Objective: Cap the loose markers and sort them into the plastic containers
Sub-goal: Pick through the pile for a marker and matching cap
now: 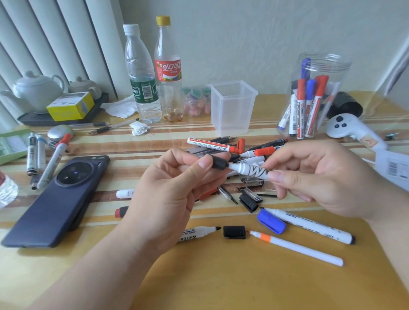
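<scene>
Head view: white zigzag-printed marker point(250, 170), black cap point(219, 162) at tip.

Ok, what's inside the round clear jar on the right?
The jar holds capped markers standing on end, with red and blue caps. They overlap, so the back ones are partly hidden and the exact count is unclear.

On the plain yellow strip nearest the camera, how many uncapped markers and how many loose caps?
Uncapped markers: 3 (whiteboard marker, orange-banded marker, long white marker)
Loose caps: 2 (black cap, blue cap)
Total: 5
</scene>
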Demonstrator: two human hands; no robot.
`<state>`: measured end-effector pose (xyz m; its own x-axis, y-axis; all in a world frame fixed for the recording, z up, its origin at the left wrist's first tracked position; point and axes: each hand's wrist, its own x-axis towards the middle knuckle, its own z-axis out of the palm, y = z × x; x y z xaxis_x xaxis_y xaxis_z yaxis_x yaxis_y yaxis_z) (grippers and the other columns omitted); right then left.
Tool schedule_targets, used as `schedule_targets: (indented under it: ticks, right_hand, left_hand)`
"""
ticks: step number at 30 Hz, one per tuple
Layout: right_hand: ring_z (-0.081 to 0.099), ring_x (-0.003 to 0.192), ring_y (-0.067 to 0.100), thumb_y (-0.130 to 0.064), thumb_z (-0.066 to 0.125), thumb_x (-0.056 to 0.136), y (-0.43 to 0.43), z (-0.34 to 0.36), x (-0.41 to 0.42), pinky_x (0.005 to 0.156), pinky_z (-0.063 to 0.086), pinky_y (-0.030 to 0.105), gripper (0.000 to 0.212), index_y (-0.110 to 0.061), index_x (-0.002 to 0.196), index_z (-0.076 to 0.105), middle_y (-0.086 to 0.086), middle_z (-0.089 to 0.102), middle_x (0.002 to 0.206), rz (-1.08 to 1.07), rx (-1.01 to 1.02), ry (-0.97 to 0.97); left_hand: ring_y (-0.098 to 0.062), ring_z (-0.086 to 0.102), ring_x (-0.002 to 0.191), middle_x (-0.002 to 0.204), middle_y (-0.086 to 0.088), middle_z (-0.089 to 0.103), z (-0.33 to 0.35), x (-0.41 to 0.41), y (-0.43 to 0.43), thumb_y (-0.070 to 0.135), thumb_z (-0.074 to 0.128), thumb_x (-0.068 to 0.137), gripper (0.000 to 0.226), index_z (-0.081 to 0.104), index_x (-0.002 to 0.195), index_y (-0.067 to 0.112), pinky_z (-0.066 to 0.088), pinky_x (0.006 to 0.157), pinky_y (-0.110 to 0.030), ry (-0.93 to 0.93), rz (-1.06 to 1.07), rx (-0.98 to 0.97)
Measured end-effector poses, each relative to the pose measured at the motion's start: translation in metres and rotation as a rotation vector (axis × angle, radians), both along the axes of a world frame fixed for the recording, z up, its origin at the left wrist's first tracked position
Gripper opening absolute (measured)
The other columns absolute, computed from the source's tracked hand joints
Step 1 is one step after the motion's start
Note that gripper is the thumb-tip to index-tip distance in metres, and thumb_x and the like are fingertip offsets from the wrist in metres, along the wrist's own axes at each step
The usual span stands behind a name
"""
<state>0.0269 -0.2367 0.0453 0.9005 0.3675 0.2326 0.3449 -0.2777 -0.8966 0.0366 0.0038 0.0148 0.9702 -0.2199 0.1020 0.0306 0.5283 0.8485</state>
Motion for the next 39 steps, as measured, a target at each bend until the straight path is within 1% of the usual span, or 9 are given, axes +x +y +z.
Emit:
schedule_targets:
  ticks: [6, 9, 12, 20, 27, 29, 32, 36, 39]
  right_hand:
    - [0.066, 0.059, 0.013, -0.018, 0.074, 0.086, 0.005, -0.004, 0.0, 0.058, 0.051, 0.017, 0.012, -0.01, 0.094, 0.074, 0.013, 0.07, 0.069, -0.038, -0.032, -0.08]
    - [0.072, 0.076, 0.015, -0.02, 0.079, 0.081, 0.004, -0.004, -0.001, 0.072, 0.058, 0.027, 0.014, -0.02, 0.094, 0.077, -0.003, 0.076, 0.082, -0.102, -0.116, -0.191]
    - [0.073, 0.085, 0.004, -0.02, 0.084, 0.076, 0.006, 0.002, -0.005, 0.077, 0.054, 0.016, 0.02, -0.027, 0.093, 0.077, -0.018, 0.076, 0.09, -0.124, -0.163, -0.314]
    - [0.073, 0.081, 0.007, -0.018, 0.079, 0.077, 0.011, 0.003, -0.007, 0.07, 0.056, 0.023, 0.022, -0.025, 0.097, 0.077, -0.013, 0.075, 0.087, -0.105, -0.242, -0.433]
    - [0.072, 0.077, 0.003, -0.024, 0.078, 0.077, 0.018, -0.002, -0.006, 0.066, 0.052, 0.016, 0.02, -0.037, 0.092, 0.075, -0.02, 0.075, 0.083, -0.109, -0.231, -0.339]
    - [0.072, 0.078, 0.005, -0.025, 0.078, 0.076, 0.018, -0.003, -0.006, 0.068, 0.056, 0.023, 0.019, -0.038, 0.09, 0.077, -0.018, 0.076, 0.083, -0.107, -0.188, -0.284]
    - [0.073, 0.078, 0.011, -0.024, 0.078, 0.076, 0.016, -0.005, -0.005, 0.072, 0.059, 0.034, 0.016, -0.03, 0.09, 0.08, -0.011, 0.077, 0.084, -0.097, -0.144, -0.21]
    - [0.069, 0.075, 0.016, -0.019, 0.08, 0.077, 0.008, 0.001, -0.004, 0.067, 0.056, 0.025, 0.021, -0.017, 0.097, 0.078, 0.007, 0.075, 0.088, 0.016, -0.039, -0.071]
    - [0.06, 0.059, 0.009, -0.009, 0.087, 0.069, -0.001, 0.003, 0.001, 0.046, 0.044, 0.019, 0.041, -0.007, 0.108, 0.073, 0.021, 0.069, 0.095, -0.01, 0.139, 0.055]
  left_hand:
    - [-0.031, 0.076, 0.092, 0.098, -0.02, 0.077, -0.004, -0.006, -0.006, 0.011, 0.072, 0.079, 0.029, 0.06, 0.106, 0.009, 0.059, 0.085, -0.038, -0.069, -0.001, 0.142]
    - [-0.034, 0.076, 0.088, 0.091, -0.02, 0.077, -0.004, -0.008, -0.004, 0.017, 0.074, 0.077, 0.026, 0.069, 0.099, 0.004, 0.06, 0.08, -0.036, -0.094, 0.042, 0.249]
    - [-0.03, 0.072, 0.07, 0.076, -0.015, 0.073, -0.005, -0.005, 0.003, 0.026, 0.087, 0.078, 0.023, 0.074, 0.087, 0.01, 0.06, 0.076, -0.04, -0.13, 0.05, 0.328]
    - [-0.027, 0.069, 0.069, 0.069, -0.01, 0.069, -0.004, -0.004, 0.014, 0.03, 0.078, 0.078, 0.021, 0.078, 0.094, 0.017, 0.06, 0.082, -0.044, -0.239, -0.009, 0.434]
    - [-0.029, 0.072, 0.07, 0.068, -0.008, 0.071, -0.004, -0.003, 0.014, 0.023, 0.073, 0.083, 0.015, 0.078, 0.094, 0.014, 0.061, 0.079, -0.042, -0.325, 0.007, 0.559]
    - [-0.028, 0.072, 0.07, 0.067, -0.007, 0.071, -0.003, -0.002, 0.015, 0.025, 0.075, 0.082, 0.014, 0.078, 0.093, 0.016, 0.06, 0.077, -0.039, -0.339, 0.005, 0.576]
    - [-0.024, 0.07, 0.068, 0.069, -0.006, 0.072, -0.003, -0.003, 0.014, 0.033, 0.077, 0.08, 0.016, 0.077, 0.09, 0.021, 0.057, 0.07, -0.028, -0.382, -0.002, 0.6]
    - [-0.025, 0.07, 0.072, 0.076, -0.004, 0.072, -0.004, -0.004, 0.009, 0.033, 0.075, 0.079, 0.018, 0.073, 0.093, 0.022, 0.058, 0.073, -0.032, -0.403, 0.025, 0.566]
    - [-0.024, 0.066, 0.072, 0.081, -0.004, 0.07, -0.009, 0.001, 0.01, 0.022, 0.075, 0.08, 0.015, 0.073, 0.095, 0.021, 0.058, 0.075, -0.035, -0.298, 0.082, 0.414]
